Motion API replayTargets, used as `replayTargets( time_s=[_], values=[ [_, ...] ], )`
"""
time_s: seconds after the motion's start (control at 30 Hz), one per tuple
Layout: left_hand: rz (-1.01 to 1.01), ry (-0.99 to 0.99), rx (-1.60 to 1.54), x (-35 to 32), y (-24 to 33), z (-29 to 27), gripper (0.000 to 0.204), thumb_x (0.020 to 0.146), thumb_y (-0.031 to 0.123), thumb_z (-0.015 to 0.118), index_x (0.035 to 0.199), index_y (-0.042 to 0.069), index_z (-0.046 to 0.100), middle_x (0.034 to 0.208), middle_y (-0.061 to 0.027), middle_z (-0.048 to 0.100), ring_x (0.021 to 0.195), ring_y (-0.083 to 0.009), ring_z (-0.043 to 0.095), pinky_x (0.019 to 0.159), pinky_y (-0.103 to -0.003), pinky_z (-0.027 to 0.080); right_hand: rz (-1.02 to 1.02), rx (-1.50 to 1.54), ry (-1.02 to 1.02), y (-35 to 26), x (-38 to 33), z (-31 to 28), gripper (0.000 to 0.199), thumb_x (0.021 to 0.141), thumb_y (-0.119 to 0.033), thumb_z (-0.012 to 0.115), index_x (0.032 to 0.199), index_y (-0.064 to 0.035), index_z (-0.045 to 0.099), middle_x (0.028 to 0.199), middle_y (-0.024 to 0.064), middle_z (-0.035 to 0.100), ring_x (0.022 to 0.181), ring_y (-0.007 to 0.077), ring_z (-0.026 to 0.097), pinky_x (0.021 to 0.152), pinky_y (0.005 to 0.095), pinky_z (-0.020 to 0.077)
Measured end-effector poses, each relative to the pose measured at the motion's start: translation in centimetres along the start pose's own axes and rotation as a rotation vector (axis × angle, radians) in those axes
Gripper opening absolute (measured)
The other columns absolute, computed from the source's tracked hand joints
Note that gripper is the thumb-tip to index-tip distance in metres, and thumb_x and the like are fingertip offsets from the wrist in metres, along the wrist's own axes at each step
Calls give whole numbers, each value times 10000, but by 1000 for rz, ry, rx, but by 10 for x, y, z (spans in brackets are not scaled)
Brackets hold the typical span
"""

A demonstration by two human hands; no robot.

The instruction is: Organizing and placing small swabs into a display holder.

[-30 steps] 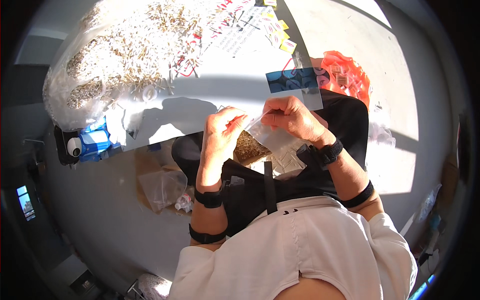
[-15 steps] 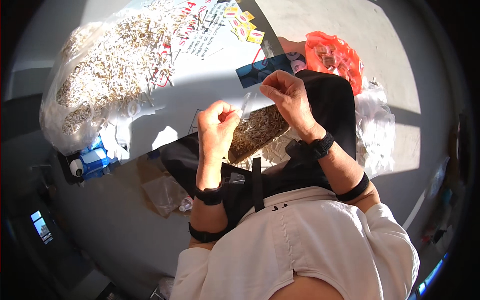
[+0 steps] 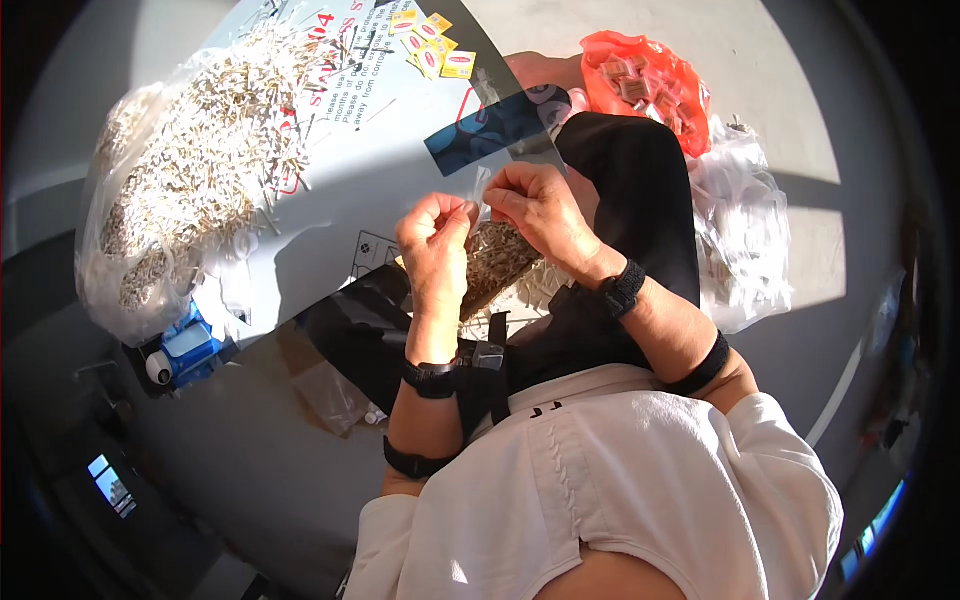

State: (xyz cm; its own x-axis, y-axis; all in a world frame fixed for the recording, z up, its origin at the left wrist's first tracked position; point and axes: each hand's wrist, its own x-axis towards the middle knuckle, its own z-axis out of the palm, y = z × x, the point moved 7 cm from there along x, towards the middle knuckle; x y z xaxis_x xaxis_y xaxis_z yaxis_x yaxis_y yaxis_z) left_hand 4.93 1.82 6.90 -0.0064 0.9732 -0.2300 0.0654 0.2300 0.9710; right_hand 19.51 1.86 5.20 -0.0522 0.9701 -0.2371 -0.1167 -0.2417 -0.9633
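Note:
My left hand (image 3: 435,240) pinches a small clear plastic strip or sleeve (image 3: 481,184) that stands up from its fingertips. Close beside it, the fingers of my right hand (image 3: 540,212) are pressed together at the strip's edge; whatever they hold is too small to make out. Beneath both hands, at my lap, sits an open box of short thin sticks (image 3: 497,255), partly covered by my hands. More pale sticks lie around this box. To the left, a large heap of similar white and tan sticks (image 3: 215,150) spreads over the table from a clear plastic bag (image 3: 92,225).
Several small yellow packets (image 3: 440,55) lie on the far part of the grey table (image 3: 330,215). A red plastic bag (image 3: 650,85) with small bundles is at the right, with a white plastic bag (image 3: 745,235) below it. A blue container (image 3: 185,345) stands by the table's left corner.
My right hand has moved left and down to meet the left hand at the plastic strip. The view has shifted slightly, so the table appears further left.

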Motion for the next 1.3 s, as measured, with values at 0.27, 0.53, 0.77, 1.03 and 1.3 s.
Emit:
replayTargets(
  time_s=[0.27, 0.53, 0.77, 1.03, 1.3],
  values=[
    [525, 53, 633, 4, 32, 27, 161, 782, -110, 627, 901, 0, 622, 802, -73, 621, 608, -177, 571, 584, -328, 491, -252, -725, 95, -32, -9, -19, 130, 777, -125, 624, 738, -3, 608, 719, 210, 633, 663, 380, 634, 583, 430, 496],
    [761, -205, 631, 16, 49, 74, 156, 777, -72, 623, 906, 15, 639, 866, -121, 624, 763, -335, 635, 662, -393, 519, -406, -939, 92, -43, -7, -35, 143, 757, -161, 646, 809, -32, 612, 709, 166, 641, 646, 359, 648, 582, 430, 523],
    [375, -96, 348, 88, 19, 97, 43, 843, -31, 633, 879, -9, 623, 743, -70, 646, 620, -128, 630, 568, -286, 521, -81, -126, 369, 8, 7, -113, 250, 875, -211, 710, 811, -7, 580, 615, 30, 538, 484, 126, 493, 445, 281, 401],
    [408, -213, 197, 171, 4, 152, 86, 822, -55, 636, 893, -13, 610, 747, -78, 648, 638, -146, 642, 573, -271, 537, 308, 949, 460, 56, 49, -105, 164, 944, -196, 644, 904, -38, 630, 781, 0, 559, 617, 66, 437, 492, 206, 345],
    [624, -163, 652, 174, -8, 171, 130, 722, 50, 708, 839, 77, 658, 747, -113, 657, 746, -308, 645, 682, -408, 514, 347, 1045, 644, 89, 71, -122, 121, 925, -149, 660, 856, -65, 606, 768, 2, 548, 612, 71, 439, 497, 200, 344]
  ],
)
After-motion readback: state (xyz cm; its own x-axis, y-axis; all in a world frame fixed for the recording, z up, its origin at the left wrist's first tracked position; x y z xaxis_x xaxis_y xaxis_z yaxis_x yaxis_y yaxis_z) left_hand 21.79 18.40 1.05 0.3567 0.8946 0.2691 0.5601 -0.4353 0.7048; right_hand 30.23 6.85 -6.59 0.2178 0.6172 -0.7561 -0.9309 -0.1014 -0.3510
